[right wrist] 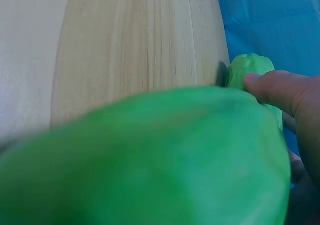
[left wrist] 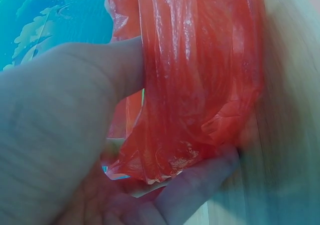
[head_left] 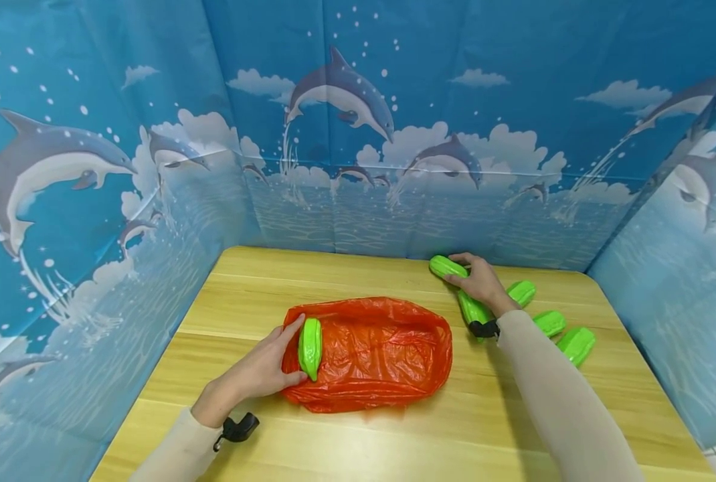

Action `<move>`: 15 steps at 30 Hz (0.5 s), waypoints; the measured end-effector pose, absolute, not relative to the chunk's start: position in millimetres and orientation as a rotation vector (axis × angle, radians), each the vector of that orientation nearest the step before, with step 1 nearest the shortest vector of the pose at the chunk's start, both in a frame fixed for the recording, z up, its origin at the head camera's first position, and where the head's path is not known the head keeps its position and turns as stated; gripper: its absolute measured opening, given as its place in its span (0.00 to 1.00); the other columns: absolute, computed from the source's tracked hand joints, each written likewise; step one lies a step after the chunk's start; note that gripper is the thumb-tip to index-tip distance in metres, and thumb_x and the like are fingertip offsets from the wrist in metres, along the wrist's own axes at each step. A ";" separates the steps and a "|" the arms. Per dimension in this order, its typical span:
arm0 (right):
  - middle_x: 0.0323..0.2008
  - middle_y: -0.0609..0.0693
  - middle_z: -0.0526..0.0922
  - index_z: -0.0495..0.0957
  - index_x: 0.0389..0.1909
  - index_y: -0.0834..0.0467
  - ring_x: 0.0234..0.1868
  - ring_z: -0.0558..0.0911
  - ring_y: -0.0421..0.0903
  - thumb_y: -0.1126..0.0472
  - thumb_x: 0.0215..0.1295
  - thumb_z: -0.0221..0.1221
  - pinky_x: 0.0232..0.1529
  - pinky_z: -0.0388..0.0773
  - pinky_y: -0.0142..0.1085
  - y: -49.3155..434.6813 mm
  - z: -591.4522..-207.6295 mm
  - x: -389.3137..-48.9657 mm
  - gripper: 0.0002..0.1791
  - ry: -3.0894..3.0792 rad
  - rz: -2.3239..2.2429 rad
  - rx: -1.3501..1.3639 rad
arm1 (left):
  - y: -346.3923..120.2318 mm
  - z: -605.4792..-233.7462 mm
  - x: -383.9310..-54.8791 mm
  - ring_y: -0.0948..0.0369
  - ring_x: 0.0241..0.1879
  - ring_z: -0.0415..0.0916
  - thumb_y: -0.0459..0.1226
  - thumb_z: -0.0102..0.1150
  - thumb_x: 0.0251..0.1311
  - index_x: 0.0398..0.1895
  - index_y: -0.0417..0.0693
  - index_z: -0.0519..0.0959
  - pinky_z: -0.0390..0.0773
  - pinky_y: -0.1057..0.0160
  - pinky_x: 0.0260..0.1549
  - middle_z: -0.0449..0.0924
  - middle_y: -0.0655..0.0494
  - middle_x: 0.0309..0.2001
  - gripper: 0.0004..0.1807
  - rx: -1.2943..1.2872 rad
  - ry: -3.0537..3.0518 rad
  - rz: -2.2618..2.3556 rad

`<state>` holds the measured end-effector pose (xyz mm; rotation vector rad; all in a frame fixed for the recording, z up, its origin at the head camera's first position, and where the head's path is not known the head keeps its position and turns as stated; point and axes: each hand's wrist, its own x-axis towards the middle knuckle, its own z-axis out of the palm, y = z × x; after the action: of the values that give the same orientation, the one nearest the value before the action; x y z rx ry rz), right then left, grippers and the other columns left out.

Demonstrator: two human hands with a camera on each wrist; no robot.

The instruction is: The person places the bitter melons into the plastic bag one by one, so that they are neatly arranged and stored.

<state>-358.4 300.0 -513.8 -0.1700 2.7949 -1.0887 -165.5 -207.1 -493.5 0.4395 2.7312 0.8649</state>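
Observation:
A red plastic bag [head_left: 388, 348] lies with its mouth spread wide on the table. Inside its left end is a bright green ridged gourd [head_left: 310, 348]. My left hand [head_left: 261, 368] grips the bag's left edge, fingers spread around that end; in the left wrist view, bag film [left wrist: 195, 85] passes between its digits. Toward the back, my right hand [head_left: 483, 284] holds another green gourd [head_left: 445, 266] between thumb and fingers. Under the right wrist lies a further gourd [head_left: 472, 309], which fills much of the right wrist view as a blurred green shape [right wrist: 165, 160].
Several more green gourds [head_left: 551, 323] lie to the right of my right forearm, partly covered by the sleeve [head_left: 551, 395]. The wooden table [head_left: 243, 281] is bordered at the back and sides by blue dolphin-print sheeting [head_left: 358, 214].

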 end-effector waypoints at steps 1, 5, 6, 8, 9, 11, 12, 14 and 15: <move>0.87 0.74 0.67 0.69 0.90 0.58 0.83 0.70 0.76 0.50 0.89 0.66 0.76 0.77 0.74 300.7 -513.8 -358.2 0.37 2.796 -1.089 -0.174 | -206.9 -493.8 -165.7 0.31 0.83 0.74 0.45 0.86 0.67 0.99 0.51 0.53 0.76 0.30 0.82 0.67 0.27 0.86 0.65 0.442 2.731 0.860; 0.87 0.72 0.66 0.69 0.90 0.57 0.84 0.69 0.76 0.50 0.89 0.65 0.78 0.75 0.75 303.6 -514.4 -359.5 0.36 2.797 -1.102 -0.170 | -206.1 -494.4 -166.6 0.28 0.85 0.69 0.46 0.85 0.68 0.99 0.50 0.52 0.74 0.28 0.83 0.65 0.25 0.88 0.64 0.447 2.729 0.845; 0.87 0.72 0.66 0.69 0.90 0.57 0.84 0.69 0.76 0.50 0.89 0.65 0.79 0.74 0.75 304.0 -514.5 -359.8 0.36 2.797 -1.106 -0.168 | -206.0 -494.3 -166.8 0.27 0.86 0.68 0.46 0.85 0.69 0.99 0.50 0.52 0.74 0.28 0.83 0.64 0.25 0.88 0.64 0.447 2.728 0.842; 0.88 0.71 0.66 0.69 0.90 0.56 0.85 0.69 0.75 0.50 0.89 0.65 0.79 0.74 0.75 304.5 -514.4 -359.8 0.36 2.797 -1.115 -0.167 | -205.8 -494.2 -167.1 0.27 0.86 0.68 0.46 0.85 0.69 0.99 0.50 0.52 0.74 0.28 0.83 0.63 0.24 0.89 0.64 0.447 2.729 0.835; 0.88 0.70 0.66 0.69 0.90 0.56 0.85 0.69 0.75 0.50 0.89 0.65 0.80 0.73 0.75 304.8 -514.0 -359.4 0.36 2.797 -1.117 -0.170 | -205.7 -494.0 -167.3 0.27 0.86 0.68 0.45 0.85 0.69 0.99 0.49 0.52 0.74 0.28 0.83 0.63 0.23 0.88 0.64 0.448 2.729 0.834; 0.88 0.69 0.66 0.69 0.90 0.55 0.85 0.69 0.74 0.50 0.89 0.65 0.80 0.73 0.75 305.1 -513.1 -358.2 0.36 2.797 -1.125 -0.172 | -205.5 -493.8 -167.7 0.28 0.84 0.71 0.45 0.85 0.69 0.99 0.49 0.52 0.75 0.29 0.83 0.63 0.23 0.88 0.64 0.450 2.732 0.832; 0.89 0.69 0.66 0.69 0.90 0.55 0.85 0.69 0.74 0.50 0.89 0.66 0.80 0.73 0.75 305.2 -512.7 -357.5 0.37 2.799 -1.124 -0.175 | -205.4 -493.8 -167.8 0.29 0.84 0.72 0.45 0.85 0.69 0.99 0.48 0.52 0.75 0.29 0.82 0.64 0.23 0.88 0.64 0.453 2.733 0.830; 0.88 0.69 0.67 0.69 0.90 0.55 0.85 0.69 0.73 0.50 0.89 0.66 0.80 0.73 0.74 305.5 -511.9 -356.4 0.37 2.806 -1.123 -0.187 | -205.4 -493.7 -168.1 0.30 0.84 0.72 0.45 0.85 0.69 0.99 0.48 0.52 0.75 0.30 0.83 0.64 0.24 0.88 0.64 0.450 2.734 0.831; 0.88 0.68 0.67 0.69 0.90 0.55 0.85 0.69 0.73 0.49 0.89 0.66 0.80 0.73 0.74 305.7 -511.6 -356.0 0.37 2.809 -1.125 -0.191 | -205.4 -493.7 -168.1 0.30 0.84 0.72 0.45 0.85 0.69 0.99 0.48 0.52 0.75 0.30 0.83 0.64 0.24 0.88 0.64 0.449 2.733 0.832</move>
<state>-356.0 305.7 -511.6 -0.1911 2.8087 -1.1250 -168.1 -205.4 -493.7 0.4492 2.7331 0.8318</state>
